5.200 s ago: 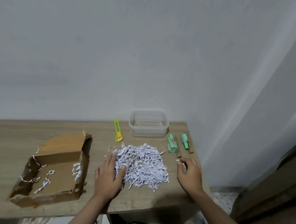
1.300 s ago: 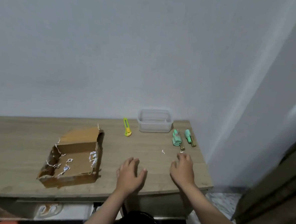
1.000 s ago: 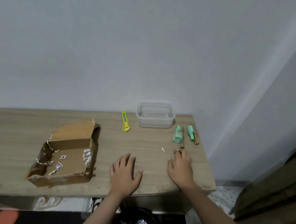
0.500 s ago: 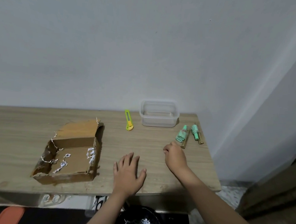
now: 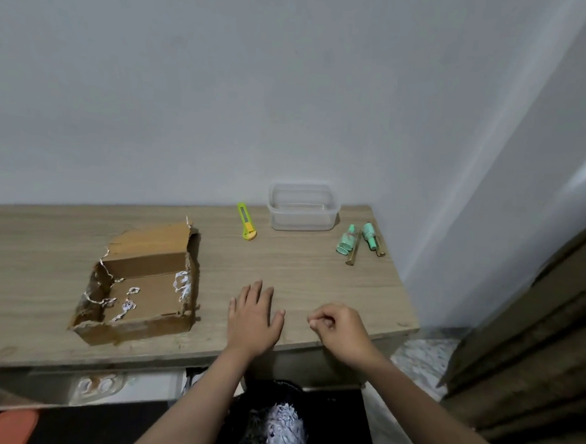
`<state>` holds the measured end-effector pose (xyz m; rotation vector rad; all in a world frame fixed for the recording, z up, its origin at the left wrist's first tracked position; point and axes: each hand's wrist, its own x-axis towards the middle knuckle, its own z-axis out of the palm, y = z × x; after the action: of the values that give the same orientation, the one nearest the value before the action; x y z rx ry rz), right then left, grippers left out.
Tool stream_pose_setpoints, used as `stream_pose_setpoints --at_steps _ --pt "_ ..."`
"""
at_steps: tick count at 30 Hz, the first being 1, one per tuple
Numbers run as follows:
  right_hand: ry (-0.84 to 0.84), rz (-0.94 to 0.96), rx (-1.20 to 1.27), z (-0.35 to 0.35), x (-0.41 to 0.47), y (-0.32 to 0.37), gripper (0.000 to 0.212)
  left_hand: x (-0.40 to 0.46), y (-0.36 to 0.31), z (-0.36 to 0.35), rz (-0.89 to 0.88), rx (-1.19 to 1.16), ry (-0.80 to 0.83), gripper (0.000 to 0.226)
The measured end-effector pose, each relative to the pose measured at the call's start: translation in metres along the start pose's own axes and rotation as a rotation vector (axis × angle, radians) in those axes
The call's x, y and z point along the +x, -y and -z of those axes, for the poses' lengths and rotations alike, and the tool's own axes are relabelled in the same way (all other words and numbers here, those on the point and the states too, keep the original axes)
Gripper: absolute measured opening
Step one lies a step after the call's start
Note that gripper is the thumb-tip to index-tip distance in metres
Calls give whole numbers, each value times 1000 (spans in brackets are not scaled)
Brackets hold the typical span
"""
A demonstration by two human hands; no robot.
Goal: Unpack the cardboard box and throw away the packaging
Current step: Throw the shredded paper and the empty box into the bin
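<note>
The torn cardboard box point(image 5: 134, 328) lies open on the wooden table point(image 5: 43, 241), with a few white paper shreds point(image 5: 181, 285) clinging inside. My left hand point(image 5: 253, 317) rests flat on the table right of the box, fingers spread and holding nothing. My right hand point(image 5: 341, 329) hovers at the table's front edge with thumb and fingertips pinched together on a tiny paper scrap that barely shows. Below the edge, between my arms, a black bin point(image 5: 239, 410) holds a heap of shredded paper point(image 5: 279, 430).
A yellow-green utility knife point(image 5: 246, 221) and a clear plastic tub point(image 5: 302, 219) sit at the back by the wall. Two mint-green small items point(image 5: 346, 238) point(image 5: 369, 236) lie at the back right. Dark furniture point(image 5: 535, 339) stands to the right, an orange object point(image 5: 8, 427) at the bottom left.
The shredded pile went from the table into the bin. My right hand reached the small scraps left near the green items, pinched shut and drew back to the front edge; those scraps are gone.
</note>
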<state>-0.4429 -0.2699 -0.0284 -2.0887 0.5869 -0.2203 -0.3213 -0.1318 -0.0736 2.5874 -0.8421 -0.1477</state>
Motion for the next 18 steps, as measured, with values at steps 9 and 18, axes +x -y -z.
stream_pose_setpoints --at_steps 9,18 --pt "45 -84 -100 -71 -64 -21 45 -44 38 16 -165 -58 92 72" --pt "-113 -215 -151 -103 -75 2 34 -80 74 46 -200 -346 130 42"
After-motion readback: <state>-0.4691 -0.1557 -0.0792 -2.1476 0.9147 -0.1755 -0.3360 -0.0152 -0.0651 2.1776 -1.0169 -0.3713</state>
